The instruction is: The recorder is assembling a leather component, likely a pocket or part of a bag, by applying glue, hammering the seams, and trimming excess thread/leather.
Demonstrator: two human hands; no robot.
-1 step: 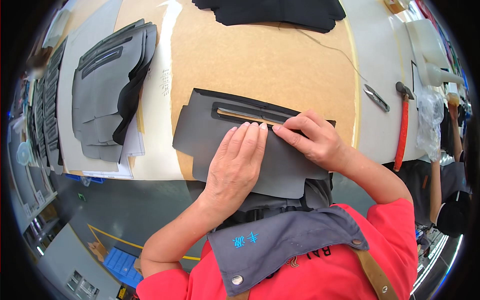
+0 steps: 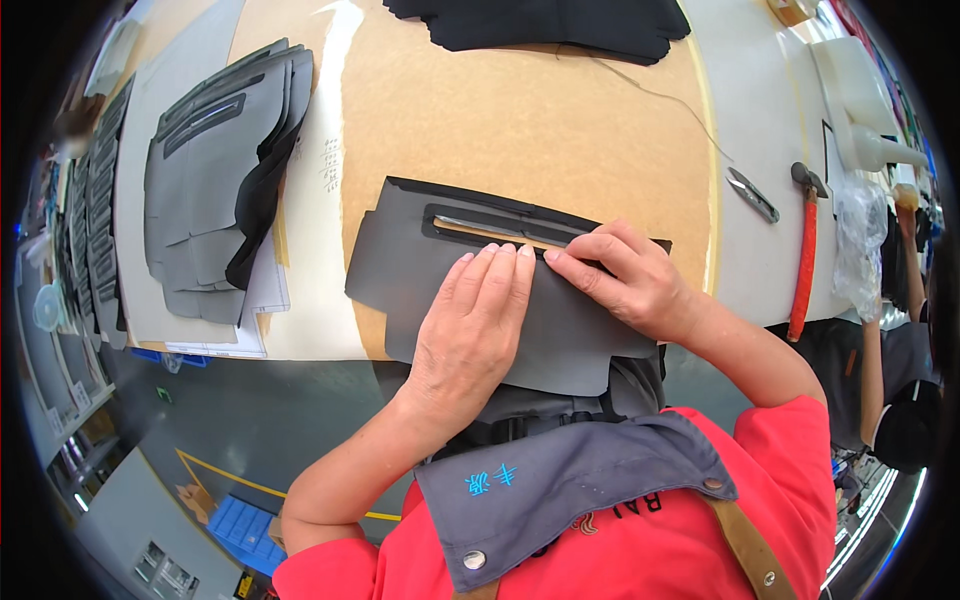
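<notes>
A dark grey panel [image 2: 405,270] of sheet material lies at the table's front edge, its lower part hanging toward me. Near its far side runs a long slot framed by a black border [image 2: 462,233], with the tan table cover showing through. My left hand [image 2: 470,340] rests flat on the panel, fingers straight and side by side, their tips at the slot's near edge. Beside it, my right hand [image 2: 635,280] has bent fingers, with thumb and forefinger closed on the black border toward the slot's right end. The fingers hide that end of the slot.
A stack of similar grey panels [image 2: 205,200] lies to the left. Black pieces [image 2: 560,25] lie at the far edge. On the right are thread snips [image 2: 752,195], a red-handled hammer [image 2: 804,250] and a clear plastic bag [image 2: 860,240]. Another person's arm [image 2: 872,375] shows at far right.
</notes>
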